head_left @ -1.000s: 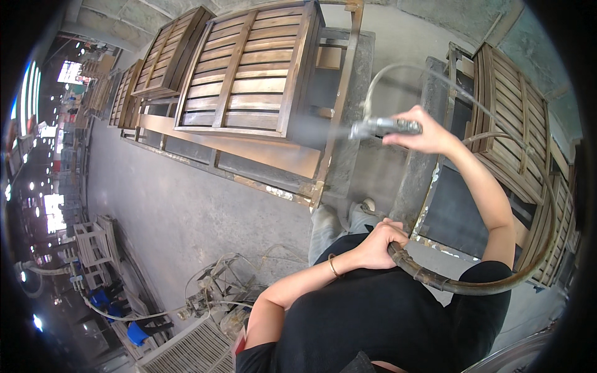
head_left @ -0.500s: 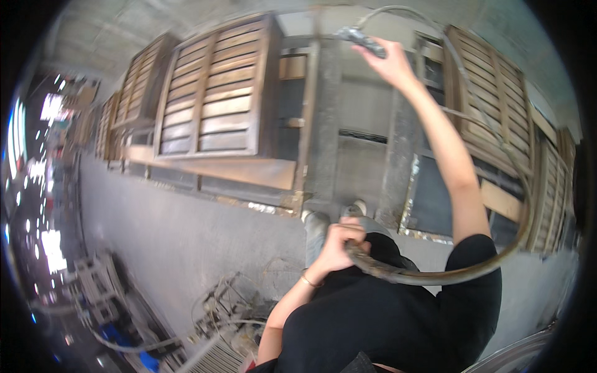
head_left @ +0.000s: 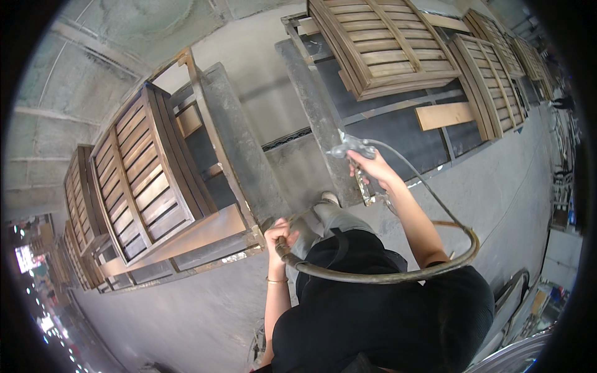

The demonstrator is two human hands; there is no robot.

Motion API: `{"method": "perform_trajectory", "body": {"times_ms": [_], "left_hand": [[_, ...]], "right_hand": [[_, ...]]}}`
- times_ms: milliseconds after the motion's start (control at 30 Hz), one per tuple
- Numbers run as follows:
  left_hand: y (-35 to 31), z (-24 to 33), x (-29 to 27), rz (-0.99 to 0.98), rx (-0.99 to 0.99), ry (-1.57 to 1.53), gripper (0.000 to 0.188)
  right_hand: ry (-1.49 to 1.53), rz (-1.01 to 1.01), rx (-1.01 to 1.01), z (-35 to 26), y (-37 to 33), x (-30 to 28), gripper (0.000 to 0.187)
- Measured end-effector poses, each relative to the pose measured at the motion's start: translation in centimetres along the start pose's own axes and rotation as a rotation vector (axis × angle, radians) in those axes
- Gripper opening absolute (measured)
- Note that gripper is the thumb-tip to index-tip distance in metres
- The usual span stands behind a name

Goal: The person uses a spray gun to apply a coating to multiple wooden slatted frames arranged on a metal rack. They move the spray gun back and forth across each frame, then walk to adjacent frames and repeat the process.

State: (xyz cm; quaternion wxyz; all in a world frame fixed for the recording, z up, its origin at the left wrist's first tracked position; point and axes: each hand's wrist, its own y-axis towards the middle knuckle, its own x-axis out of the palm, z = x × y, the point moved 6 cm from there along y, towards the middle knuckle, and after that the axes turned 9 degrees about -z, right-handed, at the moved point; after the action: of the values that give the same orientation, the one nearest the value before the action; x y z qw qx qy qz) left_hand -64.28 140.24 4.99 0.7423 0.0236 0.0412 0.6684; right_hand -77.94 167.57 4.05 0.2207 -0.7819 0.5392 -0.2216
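A metal spray gun is gripped in my right hand, held out ahead near the edge of the right-hand rack. From the gun a thin grey line curves back toward me. My left hand is closed round the end part of a thick, paint-stained hose, which sweeps across in front of my body to my right arm. Left of that hand, a slatted wooden panel leans over a low metal rack. Another slatted wooden piece lies on the rack ahead to the right.
Between the two racks runs a grey channel with a dark slotted strip. More slatted panels stand in line at the far right, and others at far left. A loose board rests on the right rack. Metal frames and clutter line the right side.
My view has swung to the right. The right hand has come down and closer with the spray gun, while the left hand, still on the hose, has moved forward and left.
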Motion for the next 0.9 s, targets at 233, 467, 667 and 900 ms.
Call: {"method": "perform_trajectory", "body": {"times_ms": [233, 467, 667, 900], "left_hand": [[0.4, 1.1, -1.7, -0.217, 0.017, -0.128, 0.049], [-4.5, -1.1, -5.5, -0.137, 0.107, -0.254, 0.05], [-7.5, -6.8, -5.3, 0.043, -0.123, -0.508, 0.044], [-8.4, -11.1, -7.1, 0.406, -0.324, -0.952, 0.014]], "right_hand": [[0.676, -0.037, -0.159, 2.0, -5.5, 5.6, 0.043], [-0.636, 0.193, 0.084, -2.8, -1.4, 7.3, 0.03], [-1.626, 0.078, -0.026, -9.9, 5.7, 10.2, 0.033], [-1.987, -0.219, 0.24, -13.0, 17.3, 12.2, 0.042]]}}
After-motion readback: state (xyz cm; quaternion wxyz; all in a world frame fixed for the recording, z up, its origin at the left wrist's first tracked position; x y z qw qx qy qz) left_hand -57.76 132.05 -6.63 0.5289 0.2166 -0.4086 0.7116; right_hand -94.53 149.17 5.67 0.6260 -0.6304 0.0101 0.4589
